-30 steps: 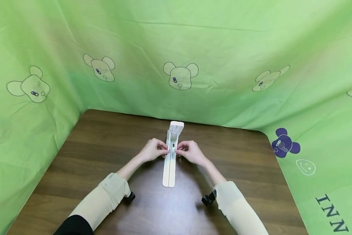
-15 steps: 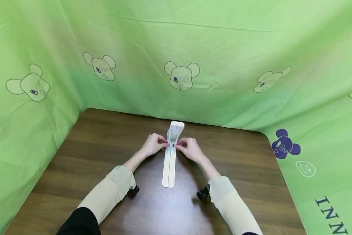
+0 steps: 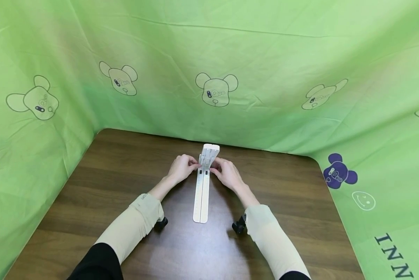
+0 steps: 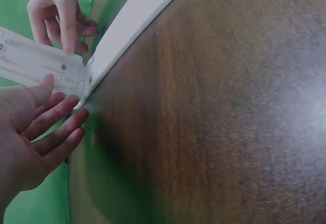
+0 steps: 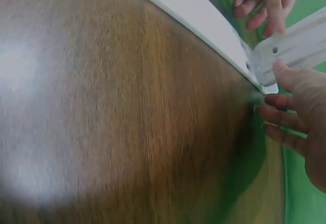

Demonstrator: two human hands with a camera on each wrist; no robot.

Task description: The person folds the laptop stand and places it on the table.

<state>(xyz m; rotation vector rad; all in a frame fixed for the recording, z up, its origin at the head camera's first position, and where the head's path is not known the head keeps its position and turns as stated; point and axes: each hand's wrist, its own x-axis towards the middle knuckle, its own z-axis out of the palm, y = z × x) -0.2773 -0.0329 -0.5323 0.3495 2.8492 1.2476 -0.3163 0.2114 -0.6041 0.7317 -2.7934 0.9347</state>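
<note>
A white folding stand lies lengthwise on the wooden table, its paired long bars flat and a short hinged arm tilted up at the far end. My left hand holds the left side near the hinge, thumb against the raised arm. From the right, my right hand holds the same part, thumb on the arm and fingers around its side. Two small dark slots show on the bars just in front of the hinge. In the left wrist view, the left fingers are loosely bent beside the stand's end.
Green cloth with printed bear heads hangs around the back and sides of the wooden table. Its lower folds meet the table's far edge, close behind the stand. Black wrist cameras stick out below both cuffs.
Both hands have slid away from me along the stand, from its middle to the hinge. The linking part between the bars moved back too, uncovering a second dark slot. The long bars stayed put.
</note>
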